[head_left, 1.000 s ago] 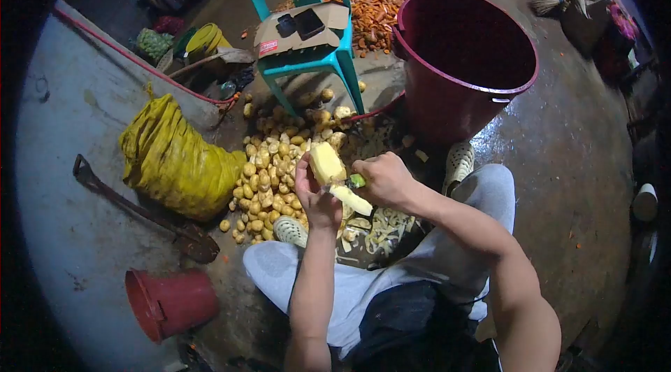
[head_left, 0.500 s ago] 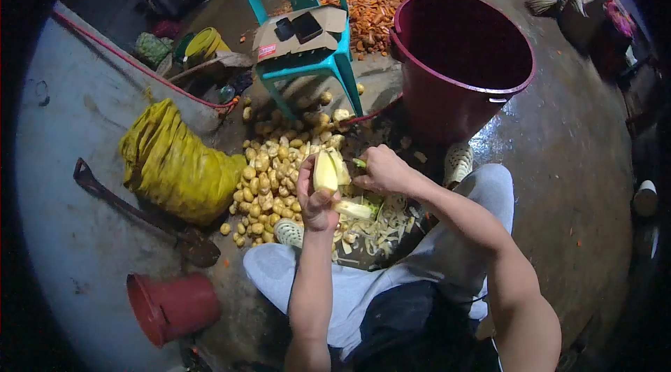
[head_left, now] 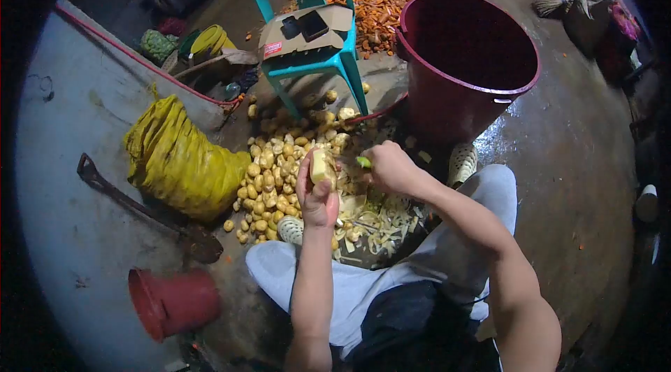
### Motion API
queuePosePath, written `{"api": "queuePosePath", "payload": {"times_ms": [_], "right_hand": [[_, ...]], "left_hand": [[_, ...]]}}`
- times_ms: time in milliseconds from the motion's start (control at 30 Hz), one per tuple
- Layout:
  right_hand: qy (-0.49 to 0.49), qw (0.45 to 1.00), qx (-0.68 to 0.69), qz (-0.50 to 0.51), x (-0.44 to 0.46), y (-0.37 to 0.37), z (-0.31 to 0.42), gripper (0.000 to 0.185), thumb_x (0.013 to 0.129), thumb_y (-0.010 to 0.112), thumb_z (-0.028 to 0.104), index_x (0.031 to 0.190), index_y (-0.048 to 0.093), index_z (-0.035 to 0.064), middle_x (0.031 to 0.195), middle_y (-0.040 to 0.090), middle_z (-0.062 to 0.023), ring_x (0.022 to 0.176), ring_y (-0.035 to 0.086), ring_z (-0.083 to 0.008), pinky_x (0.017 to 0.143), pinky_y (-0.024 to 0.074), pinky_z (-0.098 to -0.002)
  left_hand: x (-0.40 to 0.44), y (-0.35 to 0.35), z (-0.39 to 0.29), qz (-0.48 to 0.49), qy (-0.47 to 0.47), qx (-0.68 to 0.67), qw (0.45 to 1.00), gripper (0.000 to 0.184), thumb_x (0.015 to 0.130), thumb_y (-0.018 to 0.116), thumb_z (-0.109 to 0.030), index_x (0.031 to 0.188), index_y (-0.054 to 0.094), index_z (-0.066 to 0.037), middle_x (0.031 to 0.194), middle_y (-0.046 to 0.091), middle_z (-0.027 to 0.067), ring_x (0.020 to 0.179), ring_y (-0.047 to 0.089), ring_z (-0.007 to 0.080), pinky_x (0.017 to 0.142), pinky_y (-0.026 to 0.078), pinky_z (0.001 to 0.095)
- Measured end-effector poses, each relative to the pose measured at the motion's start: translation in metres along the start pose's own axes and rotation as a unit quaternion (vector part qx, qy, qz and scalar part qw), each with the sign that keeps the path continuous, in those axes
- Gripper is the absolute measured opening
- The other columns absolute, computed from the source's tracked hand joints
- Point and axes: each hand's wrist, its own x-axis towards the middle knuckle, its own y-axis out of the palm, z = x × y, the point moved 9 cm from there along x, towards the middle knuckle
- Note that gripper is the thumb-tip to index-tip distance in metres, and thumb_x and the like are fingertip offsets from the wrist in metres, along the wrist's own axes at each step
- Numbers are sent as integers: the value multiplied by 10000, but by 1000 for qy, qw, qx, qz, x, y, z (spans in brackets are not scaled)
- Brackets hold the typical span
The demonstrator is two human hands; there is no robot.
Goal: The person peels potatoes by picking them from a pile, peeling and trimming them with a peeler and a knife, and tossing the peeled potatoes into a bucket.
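Upright in my left hand is a pale yellow peeled potato, gripped between fingers and thumb. My right hand is closed around a tool with a green handle; its working end is too blurred to make out. A gap separates this tool from the potato. Below and left of my hands lies a heap of brown-skinned potatoes. Pale peelings are strewn on the floor beneath my right hand, between my shoes.
A large maroon tub stands ahead right. Beyond the heap is a teal chair bearing cardboard and dark devices, with orange carrot-like pieces behind it. At left are a yellow sack, a shovel and a red bucket.
My right hand has moved slightly up and right, away from the potato. The potato has turned in my left hand, and a long pale piece below it has dropped from view. The camera shifted slightly.
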Motion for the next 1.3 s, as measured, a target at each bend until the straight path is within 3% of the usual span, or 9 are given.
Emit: {"api": "queuePosePath", "payload": {"times_ms": [100, 400, 500, 567, 667, 867, 933, 1133, 1300], "right_hand": [[-50, 998, -24, -31, -9, -1, 21, 220, 749, 662, 263, 869, 657, 78, 716, 645, -215, 738, 649, -427, 693, 522, -526], [-96, 994, -30, -52, -13, -2, 28, 240, 745, 655, 269, 873, 630, 67, 706, 651, -190, 713, 654, -410, 644, 520, -515], [-81, 993, -29, -78, -16, -6, 26, 227, 748, 665, 263, 833, 649, 53, 714, 650, -207, 727, 653, -419, 664, 530, -510], [-50, 997, -20, -56, -6, -4, 12, 226, 747, 674, 261, 808, 656, 45, 725, 650, -218, 734, 651, -425, 679, 534, -509], [-13, 999, -4, -34, -5, -4, 4, 233, 747, 690, 262, 782, 665, 33, 740, 650, -233, 747, 648, -434, 699, 538, -507], [-55, 998, -7, 0, -16, -6, 26, 247, 761, 686, 294, 840, 679, 60, 744, 648, -240, 775, 651, -433, 721, 536, -509], [-76, 995, -19, -68, -18, -9, 27, 227, 687, 736, 227, 773, 638, 41, 664, 623, -210, 673, 637, -406, 654, 529, -474], [13, 996, 1, -83, 5, 1, -12, 226, 717, 711, 215, 744, 665, -4, 694, 628, -249, 690, 638, -437, 671, 542, -485], [70, 997, -3, 39, 10, 20, -36, 315, 719, 764, 235, 759, 659, -59, 760, 658, -268, 770, 667, -429, 720, 558, -486]], "left_hand": [[3, -5, 9, 1, 5, 4, 1000, 919, 615, 904, -257, 1349, 423, 13, 1207, 558, 82, 1108, 576, 211, 962, 497, 361], [3, 1, 7, -4, 31, 85, 996, 831, 657, 850, -235, 1328, 420, 4, 1192, 560, 99, 1085, 604, 206, 944, 532, 345], [2, 3, 5, 5, 35, 95, 995, 843, 617, 870, -183, 1310, 431, 7, 1183, 559, 95, 1076, 596, 207, 943, 522, 337], [-3, 18, 3, 47, 5, 65, 997, 865, 547, 877, -2, 1294, 439, 13, 1141, 580, 82, 1030, 604, 194, 915, 511, 321], [-1, 16, 4, 50, -14, 63, 997, 874, 528, 858, 29, 1293, 437, 18, 1149, 572, 87, 1038, 594, 200, 933, 497, 330], [-1, 17, -2, 67, -14, 18, 998, 896, 545, 876, -10, 1319, 425, 26, 1174, 571, 100, 1071, 587, 209, 959, 489, 334], [-2, 20, -2, 73, -7, -2, 997, 892, 548, 876, -11, 1318, 427, 30, 1177, 573, 104, 1072, 587, 209, 959, 490, 332], [-5, 19, 3, 75, -22, 17, 997, 895, 558, 864, -42, 1330, 420, 45, 1177, 575, 118, 1085, 586, 237, 977, 476, 340], [-9, 27, -1, 99, -20, 8, 995, 928, 559, 877, -76, 1351, 406, 37, 1230, 556, 129, 1115, 572, 233, 981, 472, 340]]}}
